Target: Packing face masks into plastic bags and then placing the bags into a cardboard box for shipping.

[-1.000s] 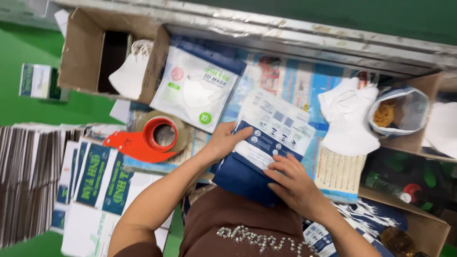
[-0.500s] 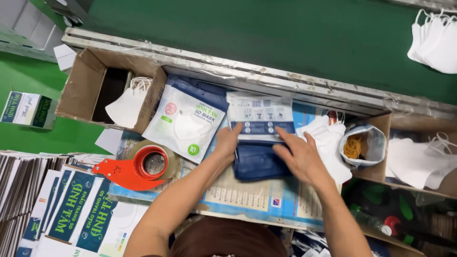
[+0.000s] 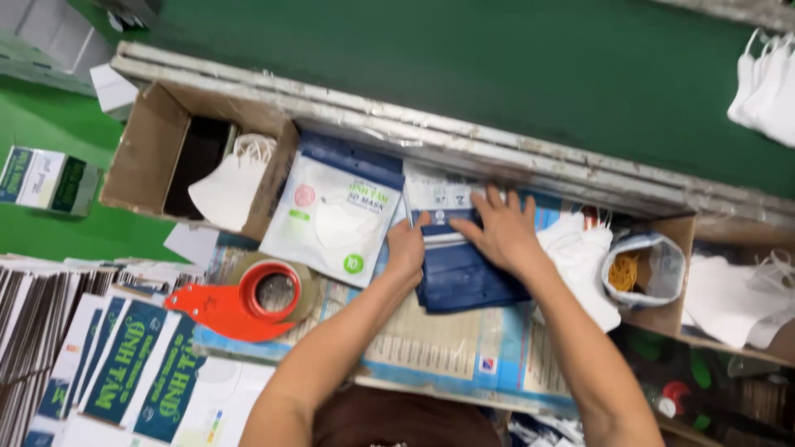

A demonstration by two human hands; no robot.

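Far left: stacked flat printed cartons (image 3: 124, 364) lie fanned on the surface, blue-green faces up, within easy reach. Above them an open brown cardboard box (image 3: 145, 149) holds loose white face masks (image 3: 228, 186), tipped toward the person so the contents show. An orange handheld tape dispenser with a clear tape roll (image 3: 248, 300) lies flat just beside the left forearm, handle pointing left. A white plastic mask pouch with a green round mark (image 3: 335, 217) lies face up between box and hands. Left hand (image 3: 407, 248): fingers curled, pressing down on the left edge of the dark blue flat pouch stack (image 3: 464, 277), grip not closed around it, more a pin than a grasp. Right hand (image 3: 497, 232): fingers spread flat, palm down on the stack's top, holding it square against the metal rail (image 3: 497, 149). Stack sits centre on a printed paper sheet (image 3: 464, 348), touching both hands. Right: loose white masks (image 3: 580, 265), a clear bag of yellow rubber bands (image 3: 642, 269) standing open in another box (image 3: 675, 319).
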